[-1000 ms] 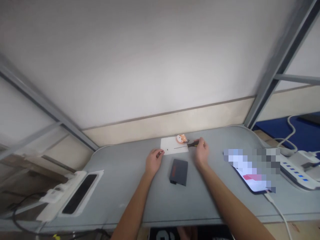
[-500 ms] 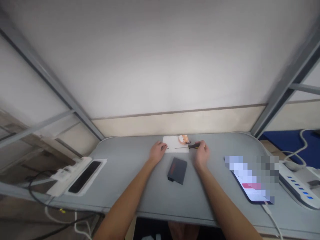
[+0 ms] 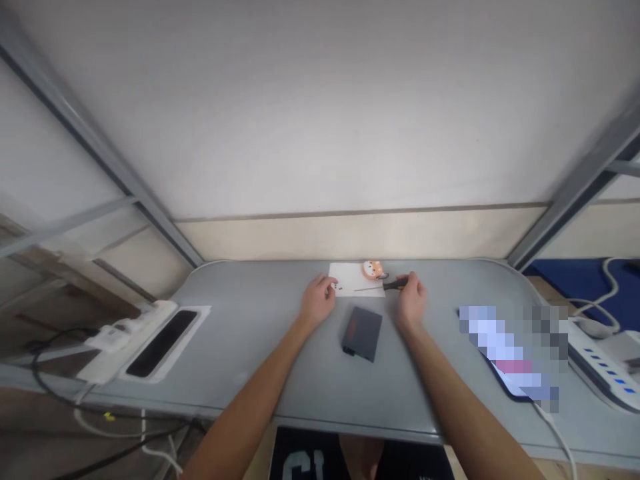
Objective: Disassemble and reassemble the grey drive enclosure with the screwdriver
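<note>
A white sheet of paper (image 3: 345,272) lies at the back middle of the desk, with several tiny dark screw-like pieces (image 3: 337,286) at its left side. My left hand (image 3: 319,301) rests at that edge, thumb and forefinger slightly apart beside the pieces, nothing visible between them. My right hand (image 3: 413,301) is closed round the dark handle of a screwdriver (image 3: 393,285). Its thin shaft points left over the paper. An orange-and-white animal-faced trinket (image 3: 371,270) sits on the paper's back right part. Nearer me, between my forearms, lies a dark grey flat case (image 3: 363,335) with red lettering.
To the right are a partly blurred-out phone (image 3: 505,360) on a cable and a white power strip (image 3: 600,373). On the left, a black phone-like slab (image 3: 163,343) lies beside another white strip (image 3: 127,343). Grey metal posts (image 3: 165,233) flank the desk (image 3: 240,347).
The view has shifted slightly. My left thumb and forefinger have parted, and more small dark pieces show beside them on the paper. My right hand keeps the screwdriver in nearly the same pose.
</note>
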Available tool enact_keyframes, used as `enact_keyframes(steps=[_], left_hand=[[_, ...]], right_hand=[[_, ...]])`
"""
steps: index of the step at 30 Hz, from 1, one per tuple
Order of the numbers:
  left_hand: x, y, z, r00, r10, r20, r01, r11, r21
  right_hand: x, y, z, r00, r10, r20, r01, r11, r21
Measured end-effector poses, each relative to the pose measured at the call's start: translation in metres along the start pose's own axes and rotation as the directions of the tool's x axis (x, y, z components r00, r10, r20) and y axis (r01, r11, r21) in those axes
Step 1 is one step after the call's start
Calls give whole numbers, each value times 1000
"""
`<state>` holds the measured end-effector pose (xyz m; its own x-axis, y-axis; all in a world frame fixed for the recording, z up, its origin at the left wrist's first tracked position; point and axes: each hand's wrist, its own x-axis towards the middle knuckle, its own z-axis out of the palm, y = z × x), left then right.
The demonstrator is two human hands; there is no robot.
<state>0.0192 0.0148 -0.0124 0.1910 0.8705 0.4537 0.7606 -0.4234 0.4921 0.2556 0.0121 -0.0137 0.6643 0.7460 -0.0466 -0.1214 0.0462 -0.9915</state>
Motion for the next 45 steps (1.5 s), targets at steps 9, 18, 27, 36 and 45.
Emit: enact_keyframes(steps=[9,18,27,36,45], left_hand=[[-20,37,-20,835,471,286,-455,882,-124],[-25,54,-21,776,460,432,-419,887,-192],[-28,52,-25,791,396,466,-382,915,-129],[-25,64,-35,707,488,512,-388,873,-296],[-15,55,-38,688,460,561,-214,867,-450]], right_hand=[[-2,-2,0,999,-45,2,45,999,-15],[-12,-11,2,990,-105,95,114,989,-93],[-11,-12,1,992,-114,55,115,993,-33],[-1,-16,0,998,-5,-60,8,998,63],[-3,-15,0,996,-81,-26,79,994,-72]])
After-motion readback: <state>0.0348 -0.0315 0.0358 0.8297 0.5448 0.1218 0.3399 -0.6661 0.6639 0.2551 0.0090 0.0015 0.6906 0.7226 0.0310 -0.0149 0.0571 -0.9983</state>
